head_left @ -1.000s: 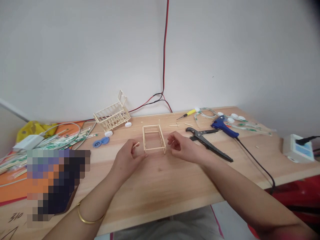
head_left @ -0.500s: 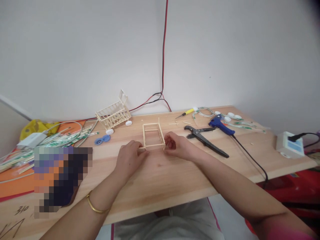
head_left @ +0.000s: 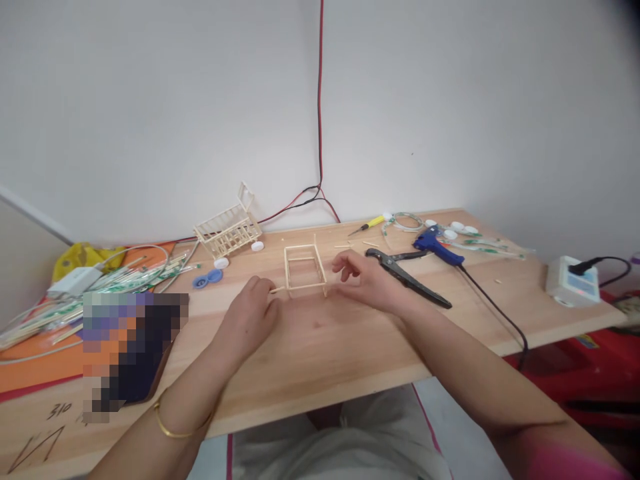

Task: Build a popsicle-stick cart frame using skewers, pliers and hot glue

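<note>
A small box-shaped frame of thin wooden sticks [head_left: 306, 288] stands on the table in front of me. To its left, my left hand [head_left: 254, 308] is closed, pinching the end of a wooden stick [head_left: 278, 290] that reaches to the frame's near left corner. Whether that stick is joined to the frame I cannot tell. My right hand [head_left: 363, 280] is just right of the frame, fingers apart and holding nothing. Beyond my left hand is a stick-built cart [head_left: 230, 230] with white cap wheels.
Black cutting pliers [head_left: 413, 283] and a blue glue gun [head_left: 437, 247] lie on the right, near a white power socket box [head_left: 573, 281]. A yellow-handled tool [head_left: 373, 224] lies behind. Blue caps [head_left: 207, 279], bagged sticks [head_left: 120, 287] and a partly pixelated dark phone-like object [head_left: 150, 373] are left.
My right hand has let go of the frame's right side and opened, moving slightly right. My left hand has slid left, away from the frame's corner, along the stick.
</note>
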The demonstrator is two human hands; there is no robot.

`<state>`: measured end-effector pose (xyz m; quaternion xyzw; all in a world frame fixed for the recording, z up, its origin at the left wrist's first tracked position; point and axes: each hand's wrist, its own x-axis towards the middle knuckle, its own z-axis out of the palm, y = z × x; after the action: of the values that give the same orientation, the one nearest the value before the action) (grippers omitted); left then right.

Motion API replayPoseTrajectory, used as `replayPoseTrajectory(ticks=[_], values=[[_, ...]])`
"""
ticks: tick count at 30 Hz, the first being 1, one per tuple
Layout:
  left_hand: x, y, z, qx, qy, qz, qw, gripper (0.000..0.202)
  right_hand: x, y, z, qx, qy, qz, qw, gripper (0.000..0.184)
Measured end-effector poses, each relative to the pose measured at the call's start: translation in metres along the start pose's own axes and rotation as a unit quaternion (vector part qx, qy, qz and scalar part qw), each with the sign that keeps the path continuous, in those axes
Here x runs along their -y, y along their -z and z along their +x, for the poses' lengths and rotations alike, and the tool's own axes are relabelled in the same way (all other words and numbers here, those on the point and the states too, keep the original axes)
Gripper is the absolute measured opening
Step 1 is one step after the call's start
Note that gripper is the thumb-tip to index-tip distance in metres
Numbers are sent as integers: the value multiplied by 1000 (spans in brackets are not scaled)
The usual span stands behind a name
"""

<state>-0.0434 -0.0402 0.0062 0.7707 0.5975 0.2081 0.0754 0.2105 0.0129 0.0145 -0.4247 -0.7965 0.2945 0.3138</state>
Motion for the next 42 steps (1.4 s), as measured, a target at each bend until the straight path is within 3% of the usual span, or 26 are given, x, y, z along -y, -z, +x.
replayPoseTrajectory(ticks=[3, 6, 9, 15, 21, 25, 35, 42], values=[[-20, 6, -12, 64, -14, -15, 998, 16, 22, -1, -16, -64, 44, 6, 997, 13], [-40, 2, -21, 164, -29, 8, 986, 21, 37, -15, -37, 7, 52, 26, 998, 13], [-49, -7, -25, 213, -56, 16, 975, 22, 40, -28, -51, 50, 64, 32, 996, 11], [-44, -16, -26, 128, -91, -142, 977, 19, 24, -37, -54, 27, -48, 81, 995, 9], [-36, -17, -17, 88, -35, -77, 993, 14, 8, -38, -46, -20, -100, 133, 986, 9], [-34, -12, -11, 116, -24, -11, 993, 16, 10, -35, -42, -12, -98, 131, 986, 10], [-38, -17, -16, 126, -135, 61, 981, 23, 16, -33, -47, 53, -34, -8, 998, 8], [-34, -22, -18, 120, -132, 104, 978, 22, 16, -24, -40, 64, -7, -53, 997, 7]])
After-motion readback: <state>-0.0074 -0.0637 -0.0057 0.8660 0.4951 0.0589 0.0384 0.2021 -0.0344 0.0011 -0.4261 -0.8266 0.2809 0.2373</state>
